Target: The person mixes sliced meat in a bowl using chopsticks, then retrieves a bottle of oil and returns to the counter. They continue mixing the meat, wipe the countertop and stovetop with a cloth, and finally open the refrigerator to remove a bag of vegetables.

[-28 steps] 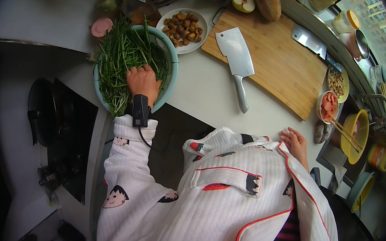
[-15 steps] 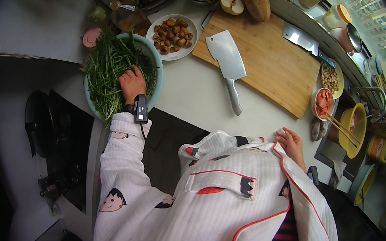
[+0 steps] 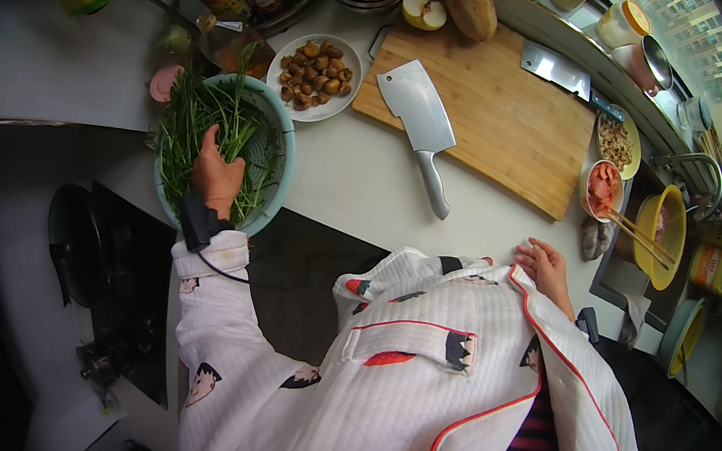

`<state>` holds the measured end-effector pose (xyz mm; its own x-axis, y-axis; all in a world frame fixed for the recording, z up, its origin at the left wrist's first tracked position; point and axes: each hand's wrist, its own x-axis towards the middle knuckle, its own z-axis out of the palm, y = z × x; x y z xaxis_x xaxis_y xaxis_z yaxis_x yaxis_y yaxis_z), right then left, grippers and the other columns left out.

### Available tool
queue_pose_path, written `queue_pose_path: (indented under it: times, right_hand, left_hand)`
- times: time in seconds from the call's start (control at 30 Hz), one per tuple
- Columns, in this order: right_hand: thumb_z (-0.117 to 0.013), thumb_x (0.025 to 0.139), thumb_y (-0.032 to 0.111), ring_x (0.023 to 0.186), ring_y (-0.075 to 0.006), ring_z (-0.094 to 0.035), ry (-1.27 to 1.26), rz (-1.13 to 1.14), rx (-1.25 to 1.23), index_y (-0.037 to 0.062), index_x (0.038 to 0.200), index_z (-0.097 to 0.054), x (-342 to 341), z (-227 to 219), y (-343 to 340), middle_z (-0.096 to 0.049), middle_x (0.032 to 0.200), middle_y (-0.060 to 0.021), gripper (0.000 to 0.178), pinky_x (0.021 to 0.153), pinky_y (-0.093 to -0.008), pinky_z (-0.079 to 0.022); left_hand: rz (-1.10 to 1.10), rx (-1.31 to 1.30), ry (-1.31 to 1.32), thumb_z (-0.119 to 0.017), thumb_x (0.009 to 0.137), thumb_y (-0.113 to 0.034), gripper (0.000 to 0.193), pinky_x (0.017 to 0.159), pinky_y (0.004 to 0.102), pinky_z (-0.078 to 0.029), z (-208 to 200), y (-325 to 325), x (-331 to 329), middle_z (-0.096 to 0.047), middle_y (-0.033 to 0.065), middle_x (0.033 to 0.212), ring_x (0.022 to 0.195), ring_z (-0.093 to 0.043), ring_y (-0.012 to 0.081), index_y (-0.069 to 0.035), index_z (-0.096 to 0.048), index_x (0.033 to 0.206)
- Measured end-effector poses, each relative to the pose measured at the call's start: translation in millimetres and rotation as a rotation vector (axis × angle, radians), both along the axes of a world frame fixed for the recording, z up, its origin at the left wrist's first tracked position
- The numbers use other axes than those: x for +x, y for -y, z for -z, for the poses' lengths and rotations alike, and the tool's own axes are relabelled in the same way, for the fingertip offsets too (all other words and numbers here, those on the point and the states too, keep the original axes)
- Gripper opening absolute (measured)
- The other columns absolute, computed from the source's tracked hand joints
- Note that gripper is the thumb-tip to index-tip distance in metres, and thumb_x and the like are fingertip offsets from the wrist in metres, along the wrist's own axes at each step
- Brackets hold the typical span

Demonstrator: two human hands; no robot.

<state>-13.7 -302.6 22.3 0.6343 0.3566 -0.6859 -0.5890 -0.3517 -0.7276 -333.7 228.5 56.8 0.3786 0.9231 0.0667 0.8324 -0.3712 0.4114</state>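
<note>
My left hand (image 3: 218, 174) is in a pale-blue colander (image 3: 287, 157) at the left of the counter. Its fingers curl around a bunch of long, thin green stalks (image 3: 193, 115), the fingertips partly hidden among them. The greens are heaped to the left, and bare colander wall shows on the right. By the counter's front edge, beside my body, my right hand (image 3: 547, 272) hangs loosely open with nothing in it. Between the hands lies a cleaver (image 3: 419, 114), its blade over a wooden cutting board (image 3: 510, 128) and its metal handle on the counter.
A white plate of brown chestnut-like pieces (image 3: 317, 78) stands beside the colander. A second knife (image 3: 557, 70) and a halved fruit (image 3: 424, 13) rest on the board. A bowl of red pieces (image 3: 603, 187) and a yellow basin (image 3: 661, 237) are at right, by the sink.
My left hand has shifted left and slightly nearer, turning at the wrist and dragging the greens left, so more of the colander's inside shows. My right hand stays put.
</note>
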Motion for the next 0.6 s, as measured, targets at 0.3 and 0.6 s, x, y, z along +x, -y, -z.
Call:
queue_pose_path:
  times: [0.3,0.6]
  right_hand:
    - [-0.053,0.104,0.014,0.087,-0.0197,-0.072,-0.022,-0.012,0.011,-0.0047,0.131,-0.055,3,6,-5,-0.072,0.110,-0.0201,0.033,0.074,-0.0270,-0.060]
    - [-0.056,0.102,0.015,0.086,-0.0178,-0.071,-0.014,-0.038,0.003,-0.0055,0.131,-0.056,1,2,-8,-0.072,0.109,-0.0171,0.036,0.075,-0.0266,-0.058]
  left_hand:
    - [-0.050,-0.291,0.683,-0.069,0.077,0.007,0.057,0.101,0.0343,-0.047,-29,8,-22,-0.065,0.0129,0.125,0.122,-0.058,0.0258,0.001,-0.060,0.133]
    - [0.382,-0.293,-0.092,-0.074,0.087,-0.030,0.060,0.093,0.0457,-0.049,-29,48,5,-0.066,0.0247,0.114,0.105,-0.063,0.0384,-0.008,-0.056,0.140]
